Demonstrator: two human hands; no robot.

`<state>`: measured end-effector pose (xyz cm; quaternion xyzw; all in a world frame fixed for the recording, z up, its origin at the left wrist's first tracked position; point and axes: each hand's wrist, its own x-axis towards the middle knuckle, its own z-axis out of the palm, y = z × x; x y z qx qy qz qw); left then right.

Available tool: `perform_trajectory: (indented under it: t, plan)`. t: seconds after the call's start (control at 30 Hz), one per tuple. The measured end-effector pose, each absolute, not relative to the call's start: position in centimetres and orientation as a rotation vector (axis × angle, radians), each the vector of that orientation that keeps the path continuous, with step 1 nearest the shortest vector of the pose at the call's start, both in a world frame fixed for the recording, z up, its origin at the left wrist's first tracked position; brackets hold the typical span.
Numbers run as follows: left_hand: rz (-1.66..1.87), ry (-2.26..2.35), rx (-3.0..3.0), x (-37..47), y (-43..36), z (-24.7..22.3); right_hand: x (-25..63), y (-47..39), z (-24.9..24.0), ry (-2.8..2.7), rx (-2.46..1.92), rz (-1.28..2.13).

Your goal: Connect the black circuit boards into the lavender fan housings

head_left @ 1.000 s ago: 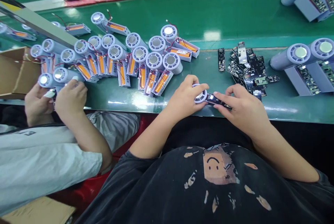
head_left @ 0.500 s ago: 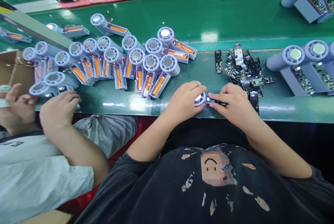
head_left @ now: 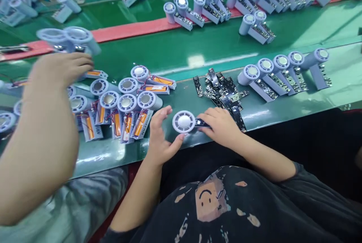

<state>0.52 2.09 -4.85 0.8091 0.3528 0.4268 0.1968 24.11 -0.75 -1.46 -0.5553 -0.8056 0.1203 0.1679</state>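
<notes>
Batch work, seemingly midway: gripping the fan (head_left: 183,121), front-left of the board pile (head_left: 223,91), with the right hand (head_left: 223,126), holding the left hand (head_left: 162,141) spread beside the fan, judging board-fitted fans (head_left: 282,61) right of the pile likely done, orange-celled fans (head_left: 127,102) left of it waiting.

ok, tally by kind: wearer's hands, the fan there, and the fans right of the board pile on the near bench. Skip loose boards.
Fan at the hands: 1
Row fans: 5
Wearer's hands, left hand and right hand: 2
Total: 8
</notes>
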Motion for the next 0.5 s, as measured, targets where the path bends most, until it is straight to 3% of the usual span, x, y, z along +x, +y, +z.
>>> perform_trajectory:
  t: [0.13, 0.33, 0.5]
  plan:
    - [1.163, 1.023, 2.275, 0.0, 1.9, -5.0, 29.0, -1.2, -1.6, -1.86, -1.589, 0.154]
    - [1.11, 1.065, 2.367, 0.8, 2.0, -5.2, 36.1, -1.3, -4.1, -1.524, -1.977, -0.218]
    - [1.079, 1.076, 2.341, 1.0, 2.5, -5.9, 37.9, -0.5, -5.4, -1.475, -2.071, -0.262]
